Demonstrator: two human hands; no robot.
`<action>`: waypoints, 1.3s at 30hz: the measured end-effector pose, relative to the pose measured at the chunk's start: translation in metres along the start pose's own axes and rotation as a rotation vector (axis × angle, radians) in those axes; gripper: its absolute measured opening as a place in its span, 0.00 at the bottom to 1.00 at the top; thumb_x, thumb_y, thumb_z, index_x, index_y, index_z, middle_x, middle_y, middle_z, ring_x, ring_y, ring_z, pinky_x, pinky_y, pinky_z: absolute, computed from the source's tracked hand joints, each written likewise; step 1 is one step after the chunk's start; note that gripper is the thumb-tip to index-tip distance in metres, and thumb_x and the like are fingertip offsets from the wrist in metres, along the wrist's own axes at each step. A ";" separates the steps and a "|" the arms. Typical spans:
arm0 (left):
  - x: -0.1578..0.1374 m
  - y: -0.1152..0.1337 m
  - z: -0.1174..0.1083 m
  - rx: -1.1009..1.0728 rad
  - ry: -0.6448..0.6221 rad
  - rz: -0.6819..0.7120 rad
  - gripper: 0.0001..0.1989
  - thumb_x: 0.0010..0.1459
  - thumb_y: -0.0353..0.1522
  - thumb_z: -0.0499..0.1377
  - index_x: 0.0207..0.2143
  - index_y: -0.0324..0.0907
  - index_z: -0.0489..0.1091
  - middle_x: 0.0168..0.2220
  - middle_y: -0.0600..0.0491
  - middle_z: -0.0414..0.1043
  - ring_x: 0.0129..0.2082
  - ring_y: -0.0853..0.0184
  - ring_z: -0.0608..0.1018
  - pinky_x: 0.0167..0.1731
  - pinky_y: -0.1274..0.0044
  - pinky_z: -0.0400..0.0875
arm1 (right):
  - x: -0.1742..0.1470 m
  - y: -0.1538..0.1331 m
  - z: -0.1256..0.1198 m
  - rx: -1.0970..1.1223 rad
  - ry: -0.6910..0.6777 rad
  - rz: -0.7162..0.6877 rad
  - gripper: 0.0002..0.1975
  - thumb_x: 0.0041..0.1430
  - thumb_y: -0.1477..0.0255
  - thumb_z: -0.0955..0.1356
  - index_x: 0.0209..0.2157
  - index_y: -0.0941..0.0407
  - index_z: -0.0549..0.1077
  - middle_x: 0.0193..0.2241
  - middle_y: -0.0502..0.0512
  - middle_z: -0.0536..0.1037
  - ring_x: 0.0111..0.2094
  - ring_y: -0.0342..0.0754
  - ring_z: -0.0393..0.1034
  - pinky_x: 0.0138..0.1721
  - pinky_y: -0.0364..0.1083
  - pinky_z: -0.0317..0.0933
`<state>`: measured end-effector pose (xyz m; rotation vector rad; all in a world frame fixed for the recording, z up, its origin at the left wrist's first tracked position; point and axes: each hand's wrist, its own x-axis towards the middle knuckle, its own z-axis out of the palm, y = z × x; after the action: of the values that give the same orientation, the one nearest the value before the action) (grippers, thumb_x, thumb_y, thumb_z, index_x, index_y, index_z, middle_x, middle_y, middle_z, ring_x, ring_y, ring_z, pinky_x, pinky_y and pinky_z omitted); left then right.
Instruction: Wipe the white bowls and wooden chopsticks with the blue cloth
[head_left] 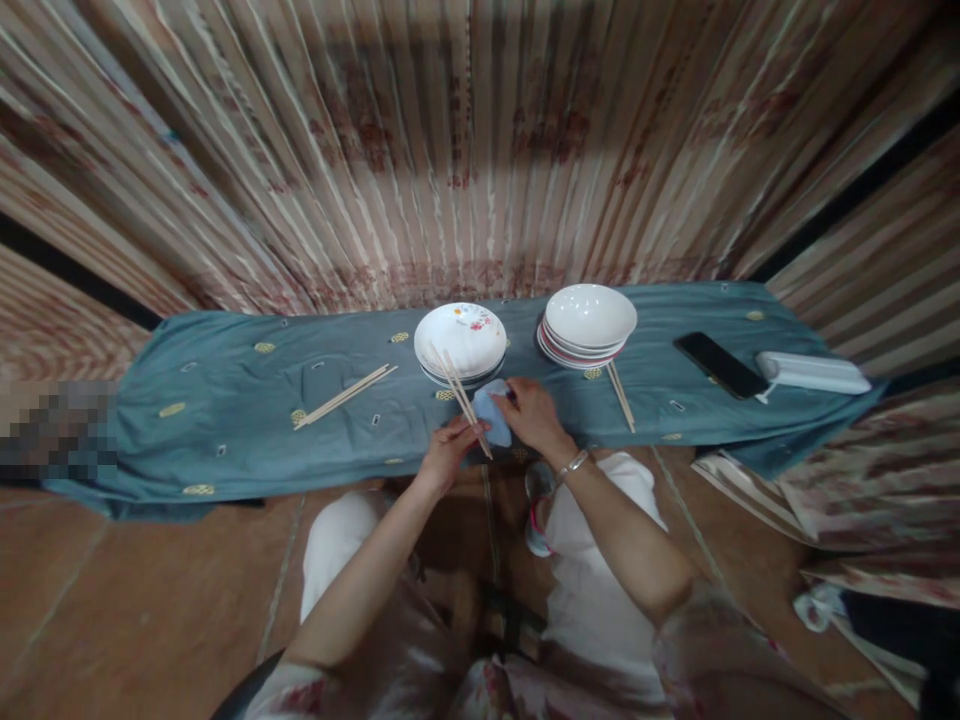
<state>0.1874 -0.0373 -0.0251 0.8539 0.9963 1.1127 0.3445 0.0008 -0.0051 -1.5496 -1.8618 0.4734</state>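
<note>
My left hand [445,452] is closed around the lower part of a pair of chopsticks [459,386], whose upper ends slant up in front of the plates. In my right hand [534,415] a light blue cloth [492,412] is pinched, close beside the chopsticks; whether it touches them I cannot tell. Just beyond both hands stands a stack of white plates [460,340], the top one with a floral print. Right of it is a stack of white bowls [591,316]. One pair of chopsticks [621,396] lies by the bowls, and other chopsticks [345,397] lie to the left.
The narrow table wears a green patterned cloth [247,440]. A black phone [720,365] and a white device [814,372] lie at its right end. Behind hangs a striped curtain [480,150]. My knees are under the table's front edge.
</note>
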 end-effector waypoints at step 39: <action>-0.013 -0.008 0.001 0.023 -0.083 -0.190 0.18 0.38 0.43 0.69 0.30 0.40 0.80 0.32 0.50 0.76 0.31 0.69 0.72 0.32 0.78 0.65 | -0.009 -0.023 -0.060 0.650 0.453 -0.056 0.08 0.57 0.66 0.66 0.36 0.54 0.73 0.36 0.53 0.77 0.33 0.45 0.74 0.34 0.46 0.68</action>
<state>0.1889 -0.0520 -0.0295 0.8001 1.0004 0.8992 0.3698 -0.0214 0.0508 -1.0487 -1.2299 0.5727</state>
